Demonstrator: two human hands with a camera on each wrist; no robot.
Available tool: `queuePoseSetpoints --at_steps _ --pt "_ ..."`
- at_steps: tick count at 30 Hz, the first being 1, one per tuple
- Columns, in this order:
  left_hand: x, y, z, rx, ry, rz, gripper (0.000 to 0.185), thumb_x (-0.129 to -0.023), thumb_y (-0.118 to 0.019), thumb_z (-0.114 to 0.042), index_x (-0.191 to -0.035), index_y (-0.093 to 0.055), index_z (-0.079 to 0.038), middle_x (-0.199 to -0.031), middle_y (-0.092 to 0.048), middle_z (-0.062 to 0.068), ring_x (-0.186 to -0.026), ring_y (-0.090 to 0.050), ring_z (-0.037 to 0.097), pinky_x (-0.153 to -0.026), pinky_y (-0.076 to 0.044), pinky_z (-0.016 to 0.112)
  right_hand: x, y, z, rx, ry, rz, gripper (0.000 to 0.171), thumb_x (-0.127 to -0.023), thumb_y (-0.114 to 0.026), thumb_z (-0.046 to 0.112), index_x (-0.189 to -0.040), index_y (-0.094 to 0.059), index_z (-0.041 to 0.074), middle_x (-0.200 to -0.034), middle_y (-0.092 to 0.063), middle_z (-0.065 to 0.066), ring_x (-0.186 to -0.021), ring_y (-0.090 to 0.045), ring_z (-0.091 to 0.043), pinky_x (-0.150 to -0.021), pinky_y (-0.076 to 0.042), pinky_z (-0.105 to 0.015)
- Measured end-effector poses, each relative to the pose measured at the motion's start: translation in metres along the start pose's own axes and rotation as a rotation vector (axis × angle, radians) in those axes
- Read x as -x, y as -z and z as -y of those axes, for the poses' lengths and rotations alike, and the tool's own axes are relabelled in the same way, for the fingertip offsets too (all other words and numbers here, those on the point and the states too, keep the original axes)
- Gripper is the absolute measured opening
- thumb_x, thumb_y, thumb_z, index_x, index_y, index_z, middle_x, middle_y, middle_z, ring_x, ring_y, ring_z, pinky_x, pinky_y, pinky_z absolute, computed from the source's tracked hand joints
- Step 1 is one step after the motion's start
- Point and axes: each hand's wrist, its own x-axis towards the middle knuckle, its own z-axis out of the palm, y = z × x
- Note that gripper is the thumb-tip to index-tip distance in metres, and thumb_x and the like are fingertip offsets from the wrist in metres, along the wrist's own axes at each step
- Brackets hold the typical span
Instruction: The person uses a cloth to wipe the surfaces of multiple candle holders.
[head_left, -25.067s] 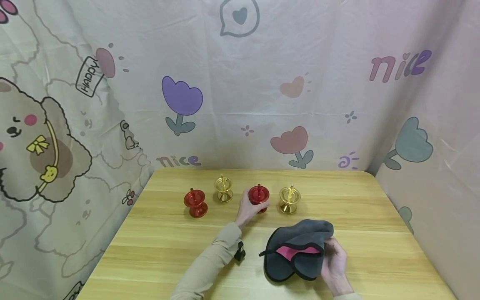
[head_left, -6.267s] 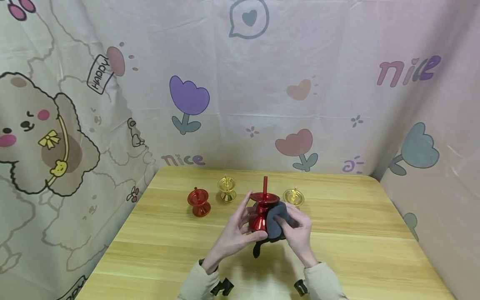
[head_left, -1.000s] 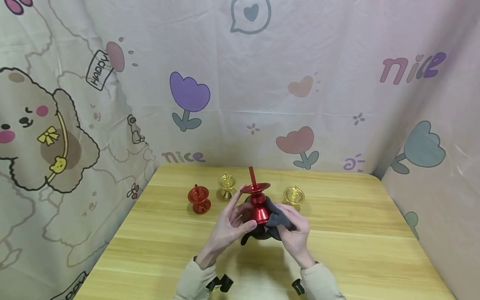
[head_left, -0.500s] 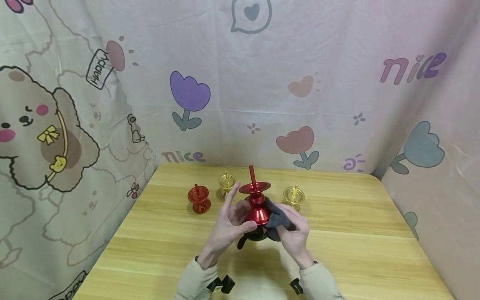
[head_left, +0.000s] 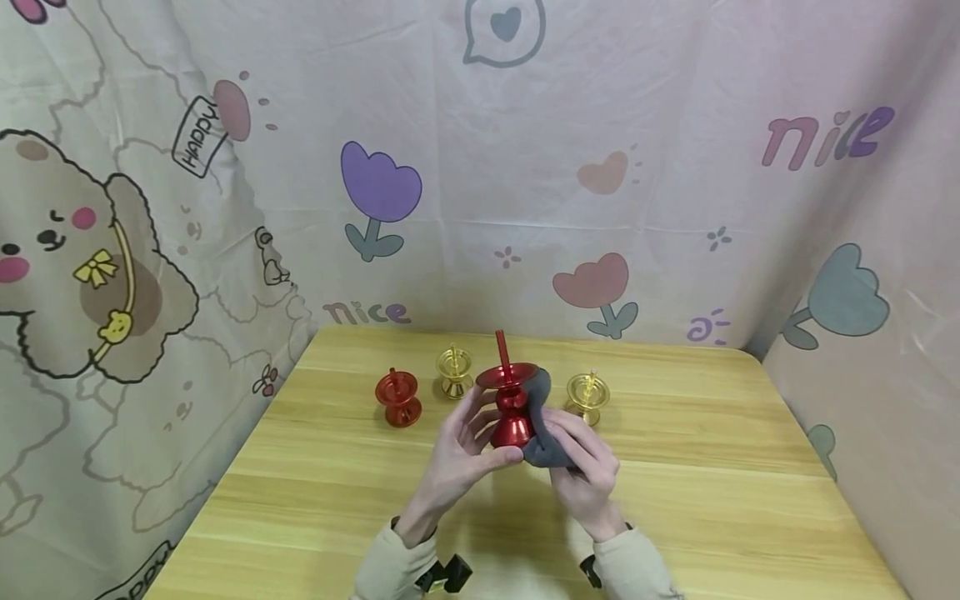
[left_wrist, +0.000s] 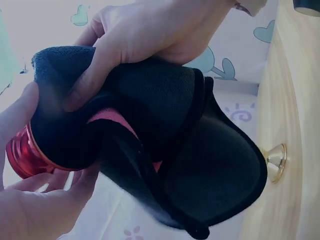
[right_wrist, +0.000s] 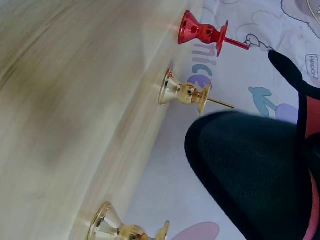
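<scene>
A shiny red candle holder (head_left: 512, 429) with a thin upright spike is held above the table, tilted slightly. My left hand (head_left: 450, 458) grips it low, thumb at the front of the base and fingers behind. My right hand (head_left: 588, 475) pinches a soft dark grey cloth (head_left: 551, 452) against the holder's right side, from the dish down to the base. Seen from the left wrist, the cloth (left_wrist: 145, 85) has black edging and a pink inner side; it covers most of the holder, leaving the red base rim (left_wrist: 27, 157) showing.
On the wooden table (head_left: 712, 467) stand another red candle holder (head_left: 398, 400) at the left, a gold one (head_left: 454, 371) behind, and a second gold one (head_left: 587, 396) to the right. A patterned fabric backdrop (head_left: 480, 167) rises behind the table.
Half a minute back, the red holder stood on the table; now it is lifted. Within the last second the cloth rose along its right side, and my left fingers closed in on the holder again.
</scene>
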Motion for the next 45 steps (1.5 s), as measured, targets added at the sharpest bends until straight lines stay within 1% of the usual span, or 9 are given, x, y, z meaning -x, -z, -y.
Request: queuePoseSetpoints --at_steps 4,7,11,14,20,24,34,40,45 --pt "0.001 0.001 -0.001 0.037 -0.022 -0.012 0.094 -0.085 -0.082 -0.013 -0.159 -0.024 -0.007 -0.131 -0.063 -0.003 -0.118 -0.063 0.011 -0.102 -0.053 0.027 0.005 0.002 0.001 -0.029 -0.069 -0.014 0.014 -0.082 -0.060 -0.016 -0.090 -0.070 -0.019 -0.095 -0.072 -0.029 -0.095 -0.073 -0.030 -0.093 -0.059 -0.030" --pt "0.001 0.001 -0.002 0.076 -0.046 0.030 0.100 -0.090 -0.076 -0.010 -0.163 -0.007 -0.014 -0.130 -0.067 -0.004 -0.122 -0.064 0.012 -0.105 -0.052 0.027 0.013 0.005 0.001 -0.085 -0.231 -0.026 0.028 -0.073 -0.059 -0.022 -0.097 -0.073 -0.015 -0.103 -0.076 -0.020 -0.099 -0.073 -0.022 -0.093 -0.058 -0.025" --pt "0.001 0.002 -0.005 0.060 -0.040 0.101 0.098 -0.096 -0.067 -0.008 -0.164 0.001 -0.023 -0.145 -0.056 0.022 -0.132 -0.058 0.012 -0.109 -0.048 0.026 0.017 0.009 0.002 -0.134 -0.401 -0.036 0.044 -0.067 -0.058 -0.028 -0.103 -0.075 -0.010 -0.109 -0.076 -0.008 -0.101 -0.073 -0.016 -0.091 -0.057 -0.022" --pt "-0.001 0.003 -0.007 -0.023 -0.014 0.118 0.092 -0.096 -0.067 -0.009 -0.164 -0.006 -0.023 -0.151 -0.042 0.034 -0.135 -0.053 0.010 -0.111 -0.045 0.024 0.014 0.010 0.000 -0.102 -0.329 -0.030 0.039 -0.067 -0.057 -0.026 -0.099 -0.074 -0.012 -0.103 -0.076 -0.015 -0.099 -0.073 -0.017 -0.091 -0.057 -0.022" --pt "-0.003 0.003 -0.012 -0.171 0.002 0.053 0.096 -0.087 -0.080 -0.021 -0.162 -0.020 -0.026 -0.140 -0.054 0.024 -0.123 -0.059 0.018 -0.105 -0.051 0.027 -0.002 0.006 0.000 0.043 -0.017 0.031 0.013 -0.085 -0.060 -0.013 -0.088 -0.072 -0.016 -0.091 -0.072 -0.029 -0.090 -0.072 -0.031 -0.092 -0.058 -0.030" --pt "-0.003 0.002 -0.012 -0.171 -0.029 0.028 0.094 -0.087 -0.080 -0.020 -0.162 -0.022 -0.023 -0.133 -0.058 0.027 -0.116 -0.064 0.017 -0.100 -0.055 0.028 -0.006 0.006 0.000 0.052 0.030 0.058 0.013 -0.091 -0.063 -0.008 -0.088 -0.072 -0.016 -0.092 -0.072 -0.029 -0.092 -0.072 -0.034 -0.094 -0.059 -0.033" --pt "-0.001 0.006 -0.005 -0.062 -0.037 0.057 0.089 -0.092 -0.074 -0.016 -0.162 -0.019 -0.020 -0.133 -0.057 0.034 -0.116 -0.063 0.011 -0.101 -0.054 0.024 0.012 0.020 -0.004 -0.266 -0.502 0.101 0.047 -0.065 -0.059 -0.029 -0.104 -0.074 -0.009 -0.113 -0.076 -0.006 -0.105 -0.072 -0.013 -0.092 -0.055 -0.020" --pt "-0.002 0.000 -0.006 -0.078 -0.031 0.044 0.087 -0.093 -0.072 -0.012 -0.162 -0.020 -0.017 -0.133 -0.056 0.035 -0.114 -0.063 0.010 -0.095 -0.058 0.028 0.002 0.016 -0.006 -0.093 -0.149 0.103 0.020 -0.079 -0.062 -0.018 -0.096 -0.072 -0.017 -0.103 -0.074 -0.026 -0.101 -0.073 -0.027 -0.095 -0.058 -0.029" --pt "-0.002 -0.005 -0.006 -0.163 -0.043 -0.014 0.090 -0.091 -0.074 -0.009 -0.162 -0.019 -0.015 -0.134 -0.059 0.031 -0.115 -0.063 0.010 -0.094 -0.059 0.033 -0.012 0.012 -0.002 0.081 0.049 0.178 0.016 -0.092 -0.059 -0.008 -0.091 -0.074 -0.013 -0.095 -0.073 -0.025 -0.095 -0.072 -0.033 -0.098 -0.057 -0.032"
